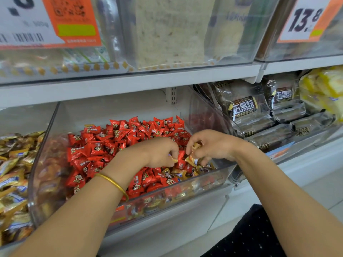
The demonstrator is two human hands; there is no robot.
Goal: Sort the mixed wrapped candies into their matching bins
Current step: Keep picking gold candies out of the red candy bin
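**Head view**

- **Centre bin** (42, 164): clear plastic, heaped with red candies (118, 143). All places below are given from this bin.
- **Gold-wrapped candies** (178, 172): strays in the bin's front right corner, lying on and among the red ones.
- **Left hand** (161, 153): over the bin's front right part. The fingers are curled and pinch one small gold piece. There is a bangle (113, 182) on the wrist.
- **Right hand** (209, 145): above the same corner, just beside the left hand, fingers closed round a few gold pieces.
- **Gold candy stock** (13, 173): heaped just outside the bin's left wall, and probably where the strays belong.
- **Dark bread packs** (246, 108): beyond the bin's right wall.
- **Handling (judged):** the pieces are light and small, in crinkly and probably slick film. Pinch a crimped end or across the body. Several should fit in one fist.
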